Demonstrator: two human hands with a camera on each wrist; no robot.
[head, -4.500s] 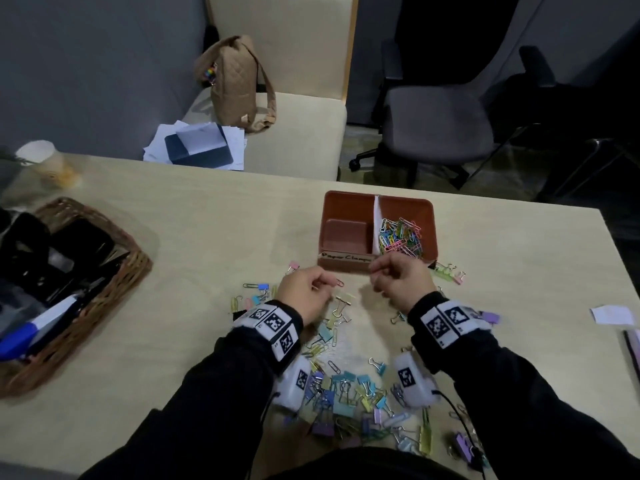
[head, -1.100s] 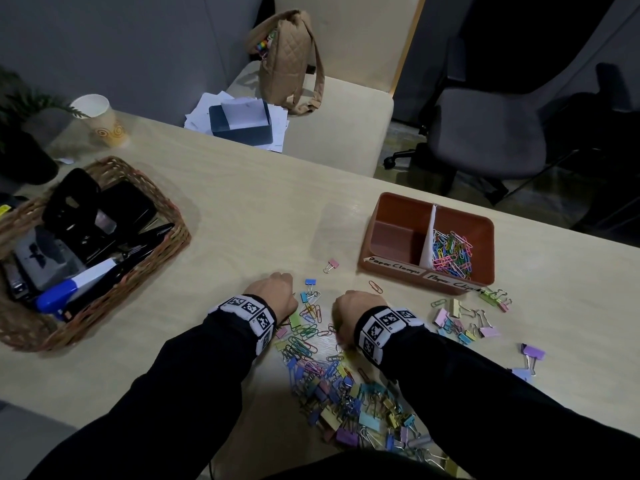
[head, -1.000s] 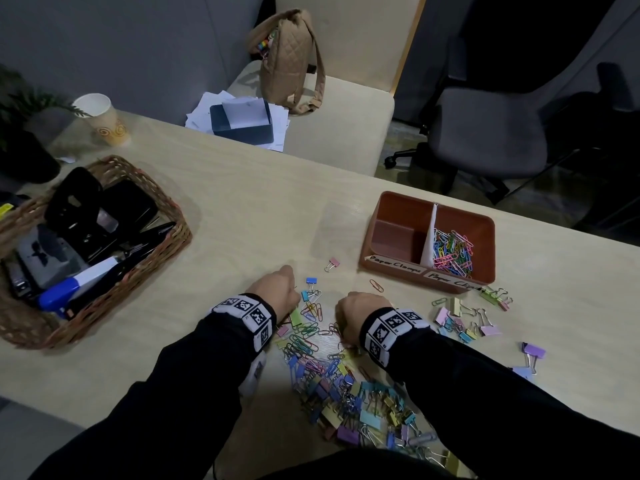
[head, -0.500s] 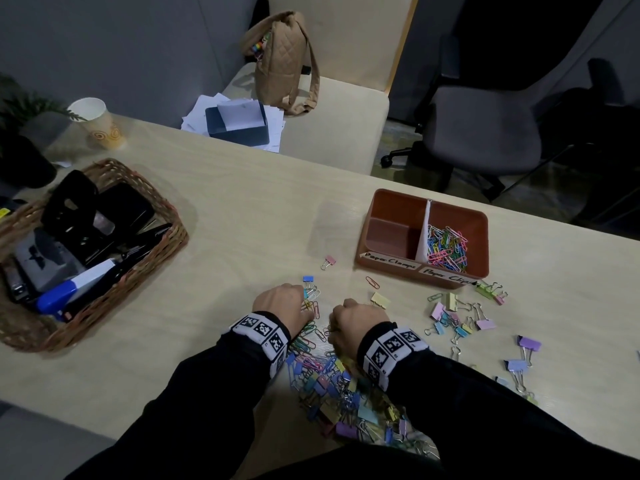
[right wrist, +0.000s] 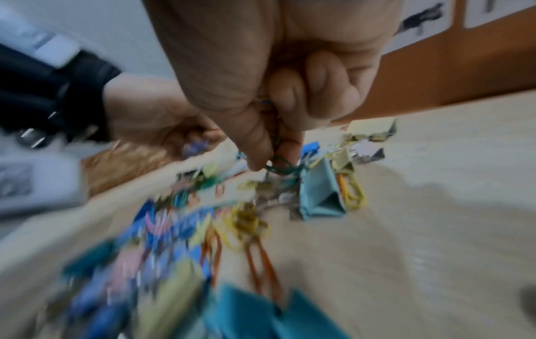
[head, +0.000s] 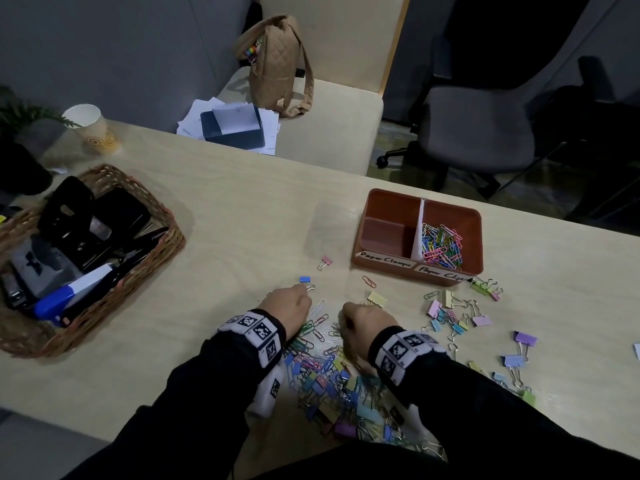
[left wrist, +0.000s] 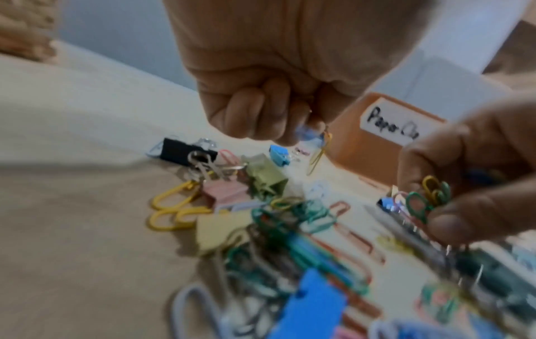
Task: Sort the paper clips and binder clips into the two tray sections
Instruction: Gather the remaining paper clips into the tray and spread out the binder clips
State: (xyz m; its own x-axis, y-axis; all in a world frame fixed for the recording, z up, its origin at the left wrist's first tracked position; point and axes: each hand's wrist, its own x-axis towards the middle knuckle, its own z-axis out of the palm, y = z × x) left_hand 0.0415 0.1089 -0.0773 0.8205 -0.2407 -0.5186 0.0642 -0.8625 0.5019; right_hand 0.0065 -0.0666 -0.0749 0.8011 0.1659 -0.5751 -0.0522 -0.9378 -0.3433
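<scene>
A brown two-section tray stands ahead on the right. Its left section is bare and its right section holds colourful paper clips. A mixed pile of paper clips and binder clips lies on the table in front of me. My left hand hovers at the pile's far left edge, fingers curled round a few paper clips, with a yellow one dangling. My right hand pinches a small bunch of green and yellow paper clips just above the pile.
More binder clips are scattered right of my hands and below the tray. A wicker basket of office tools sits at the left, with a paper cup behind it. Beyond the table are chairs, papers and a tan bag.
Both hands drew a little nearer each other at the pile's far edge and picked up paper clips. A yellow binder clip now shows just beyond the right hand.
</scene>
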